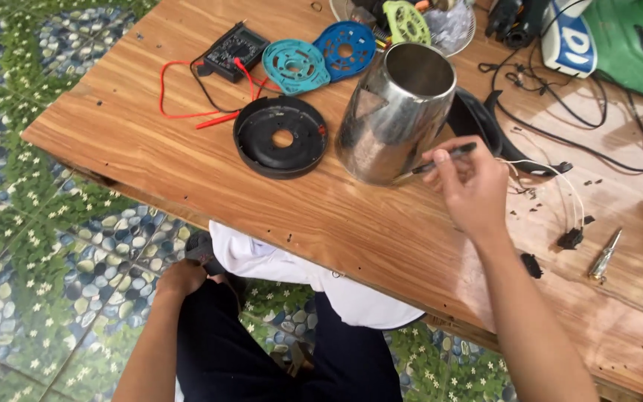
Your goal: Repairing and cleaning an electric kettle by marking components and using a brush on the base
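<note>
Nearest, the left hand (pixel 181 277) rests curled on a dark-trousered knee, grasping nothing visible. Farther right, the right hand (pixel 469 187) pinches a slim black-handled tool (pixel 440 159), its metal tip against the shiny dented steel kettle body (pixel 396 112) on the grainy wooden table (pixel 150 149), beside a round black plastic base (pixel 280 136)

Right of the steel kettle body (pixel 396 112), the green appliance (pixel 634 41) is cut off by the top and right edges. The wire basket (pixel 452 33) behind the kettle body runs past the top edge. The left hand (pixel 181 277), below the table (pixel 150 141), has its fingers hidden against the knee.
</note>
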